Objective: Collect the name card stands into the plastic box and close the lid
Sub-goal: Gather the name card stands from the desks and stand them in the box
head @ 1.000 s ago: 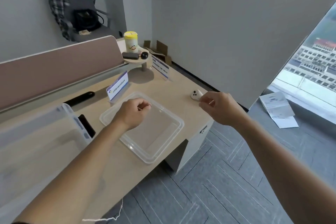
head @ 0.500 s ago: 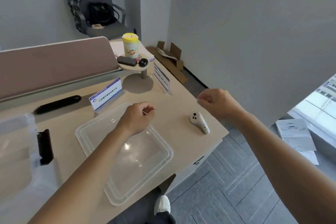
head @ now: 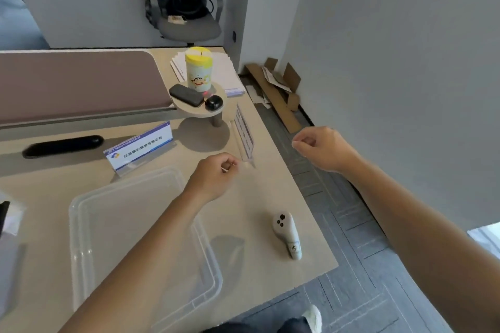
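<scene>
While my left grip [head: 213, 178] and right grip [head: 322, 147] hover loosely curled, holding nothing, two name card stands [head: 140, 147] [head: 244, 134] sit mid-frame on surface [head: 259, 194]; clear lid [head: 81, 224] lower left.

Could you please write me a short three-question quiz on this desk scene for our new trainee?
1. True or false: the name card stand facing the camera already lies inside a plastic box.
2. Which hand is nearer the second name card stand by the desk edge: A) left hand, B) right hand?
3. What stands on the small round shelf beside the black case?

Key
1. False; it stands on the desk behind the clear lid.
2. A.
3. A yellow-capped canister.
</scene>
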{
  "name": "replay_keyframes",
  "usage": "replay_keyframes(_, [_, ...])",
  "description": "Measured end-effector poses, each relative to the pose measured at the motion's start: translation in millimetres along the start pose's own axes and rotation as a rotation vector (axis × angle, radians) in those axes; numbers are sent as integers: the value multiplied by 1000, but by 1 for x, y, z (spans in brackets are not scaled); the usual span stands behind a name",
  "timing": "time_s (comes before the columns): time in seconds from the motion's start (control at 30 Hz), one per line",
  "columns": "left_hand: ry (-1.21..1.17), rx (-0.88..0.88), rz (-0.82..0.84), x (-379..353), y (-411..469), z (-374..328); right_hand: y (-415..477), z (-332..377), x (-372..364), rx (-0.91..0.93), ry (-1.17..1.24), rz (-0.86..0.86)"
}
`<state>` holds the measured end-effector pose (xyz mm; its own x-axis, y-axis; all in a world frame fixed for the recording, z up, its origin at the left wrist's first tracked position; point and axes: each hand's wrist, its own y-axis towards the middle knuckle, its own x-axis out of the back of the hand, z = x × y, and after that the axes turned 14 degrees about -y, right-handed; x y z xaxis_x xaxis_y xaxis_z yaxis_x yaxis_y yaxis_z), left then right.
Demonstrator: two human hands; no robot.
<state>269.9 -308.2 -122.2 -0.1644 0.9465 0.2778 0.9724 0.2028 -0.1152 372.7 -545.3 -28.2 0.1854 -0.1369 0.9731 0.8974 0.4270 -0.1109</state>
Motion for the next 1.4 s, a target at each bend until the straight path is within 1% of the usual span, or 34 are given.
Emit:
replay_keyframes(0.13, [11,78,-145,-28,23,5,60,-29,-12,127,-4,94])
replay_keyframes(0.27, [-1,160,-281,-64,39,-5,112,-51,-22,316,-15,141])
replay_keyframes(0.4, [45,269,-322,-108,46,-17,155,-76,-15,485,-83,231])
replay_keyframes(0.5, [23,298,-401,-128,54,-15,183,-81,-13,586,-147,238])
replay_keyframes(0.63, [-11,336,-477,-152,78,-5,216,-81,-29,648,-188,200])
replay_keyframes(0.73, [-12,366,-536,-165,104,4,241,-70,-53,670,-176,205])
replay_keyframes(0.87, [-25,461,-614,-174,143,17,294,-54,-84,632,-129,305])
replay_keyframes(1.03, [2,600,-720,-180,198,38,362,-38,-132,654,-66,395])
replay_keyframes(1.17, [12,633,-766,-189,230,51,393,-37,-164,652,150,505])
replay_keyframes(1.27, [34,660,-814,-191,244,55,401,-39,-184,562,345,616])
replay_keyframes(1.33, [67,662,-833,-192,247,54,402,-41,-191,537,419,643])
replay_keyframes(1.4, [93,649,-833,-191,247,53,403,-42,-194,548,446,630])
